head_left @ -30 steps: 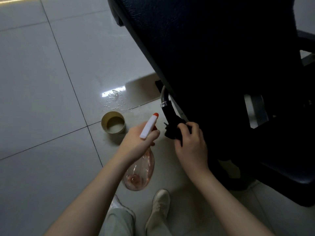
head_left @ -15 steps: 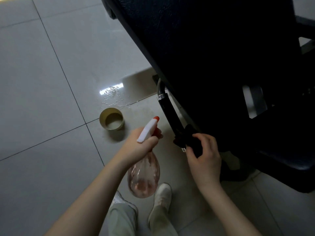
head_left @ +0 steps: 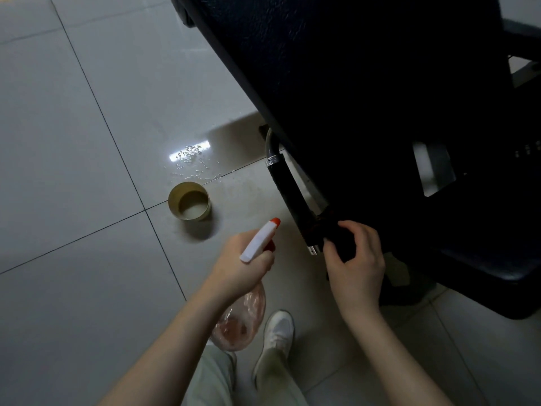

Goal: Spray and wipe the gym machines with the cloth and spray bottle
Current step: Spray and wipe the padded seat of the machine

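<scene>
Spray bottle [head_left: 243,317] hangs from my left hand [head_left: 243,268], whose fingers curl round its neck under the white trigger head. The orange nozzle points away from me, and the clear, pinkish body dangles below my wrist, above my white shoe [head_left: 278,329]. Close beside that hand, to its right, my right hand [head_left: 355,265] is curled round the dark cloth [head_left: 341,241], thumb and fingers pinching it against the lower end of the black-sleeved handle bar [head_left: 288,189]. In the dim light the cloth is hard to tell from the grip. Beyond my left hand a yellowish roll [head_left: 189,201] sits on the tiled floor [head_left: 73,142], with water droplets [head_left: 190,162] scattered just past it. Above and beyond my right hand looms the black padded gym machine [head_left: 366,83].
</scene>
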Demonstrator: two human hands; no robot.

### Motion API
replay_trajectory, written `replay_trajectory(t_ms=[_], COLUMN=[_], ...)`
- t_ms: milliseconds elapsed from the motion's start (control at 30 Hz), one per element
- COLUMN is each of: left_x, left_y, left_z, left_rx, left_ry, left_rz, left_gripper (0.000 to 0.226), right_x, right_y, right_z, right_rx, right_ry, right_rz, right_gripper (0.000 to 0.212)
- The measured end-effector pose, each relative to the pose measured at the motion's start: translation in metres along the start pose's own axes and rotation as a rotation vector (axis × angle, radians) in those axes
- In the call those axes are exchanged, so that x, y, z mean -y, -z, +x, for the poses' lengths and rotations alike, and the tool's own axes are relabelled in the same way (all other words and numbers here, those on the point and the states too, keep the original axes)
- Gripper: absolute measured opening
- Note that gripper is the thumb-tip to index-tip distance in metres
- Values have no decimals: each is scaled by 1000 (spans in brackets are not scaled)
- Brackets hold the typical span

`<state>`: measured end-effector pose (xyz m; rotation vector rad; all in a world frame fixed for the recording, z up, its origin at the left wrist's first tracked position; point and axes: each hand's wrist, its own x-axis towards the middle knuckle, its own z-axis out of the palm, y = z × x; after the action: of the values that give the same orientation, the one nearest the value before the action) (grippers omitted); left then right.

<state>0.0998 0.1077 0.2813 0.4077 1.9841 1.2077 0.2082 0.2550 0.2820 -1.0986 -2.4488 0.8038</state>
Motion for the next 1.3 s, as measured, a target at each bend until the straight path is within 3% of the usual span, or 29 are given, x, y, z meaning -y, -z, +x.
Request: replay_trajectory(t_ms=[67,233,333,633,767,900,1100,1300], left_x=[2,0,4,17,22,30,32,31], left_y=[-3,-6,-12,-19,-17,-12,-8,-5], left_z=[-5,-13,-15,-24,-29,-27,-20,-20], left_rx=[-6,185,156,173,133,73,65,-8], left_ry=[8,19,-39,57,41,36,32,4], left_rz=[28,27,113,102,126,128,175,122], left_gripper=[30,40,37,40,40,33,33,35], right_x=[-3,-9,-10,-15,-12,-19,-36,-18], right_y=[1,4,3,4,-2,-37,-35,-55], right_z=[-1,-4,-7,-14,-12,-8,-20,6], right_rx=[-35,-60,-59,-50,-62,162,216,190], right_ry=[14,31,30,-3,149,396,462,525], right_rz=[1,20,24,41,20,-303,-324,-414], right_gripper=[32,31,32,34,42,63,41,50])
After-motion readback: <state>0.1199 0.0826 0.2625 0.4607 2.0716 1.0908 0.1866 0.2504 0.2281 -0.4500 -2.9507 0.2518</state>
